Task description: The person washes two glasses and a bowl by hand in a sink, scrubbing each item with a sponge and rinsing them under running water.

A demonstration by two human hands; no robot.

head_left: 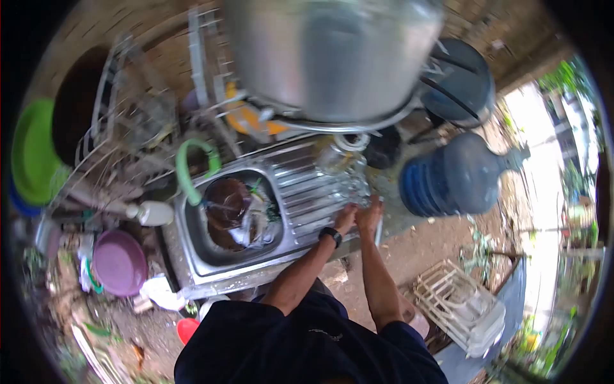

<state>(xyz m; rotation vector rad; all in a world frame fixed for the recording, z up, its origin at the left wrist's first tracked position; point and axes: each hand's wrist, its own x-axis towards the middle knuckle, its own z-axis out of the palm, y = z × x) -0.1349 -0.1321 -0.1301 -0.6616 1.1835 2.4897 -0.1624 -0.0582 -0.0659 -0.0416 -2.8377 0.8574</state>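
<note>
My left hand point(346, 219), with a black watch point(330, 237) on its wrist, is at the right end of the ribbed steel drainboard point(304, 192). Close beside it, my right hand point(369, 216) reaches over the drainboard's right edge. Just beyond the fingers stand clear glasses point(352, 184), smeared by blur. Whether either hand grips one of them does not show. Behind the glasses is a clear jar point(335, 157). Left of the drainboard, the steel sink point(195, 240) holds a brown bowl-like vessel point(228, 200) and other wet items.
A large metal pot point(332, 64) looms at the top. A blue water jug point(451, 176) lies at the right. A green hose point(184, 169) bends into the sink. Left are a dish rack point(105, 115), a white bottle point(155, 213) and a purple basin point(119, 262). A white rack point(457, 301) lies lower right.
</note>
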